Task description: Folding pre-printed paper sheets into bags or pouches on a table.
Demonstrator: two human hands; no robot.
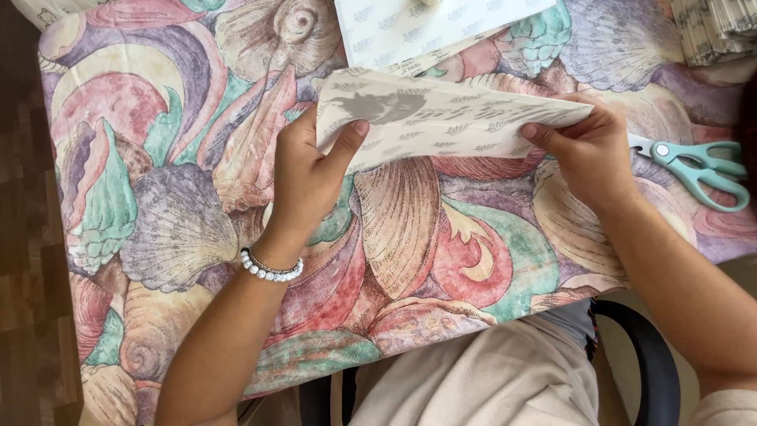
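A folded sheet of thin whitish paper (441, 118) with a faint repeating pattern is held between both hands above the table. My left hand (303, 177), with a white bead bracelet on its wrist, pinches the sheet's left end with the thumb on top. My right hand (587, 154) grips the right end, where the paper comes to a point. The sheet lies slightly tilted over a tablecloth (181, 213) printed with large seashells.
Mint-handled scissors (698, 170) lie on the cloth just right of my right hand. More patterned paper sheets (410, 31) rest at the top centre, and a folded stack (717, 31) sits at the top right. The wooden floor (24, 237) shows left of the table.
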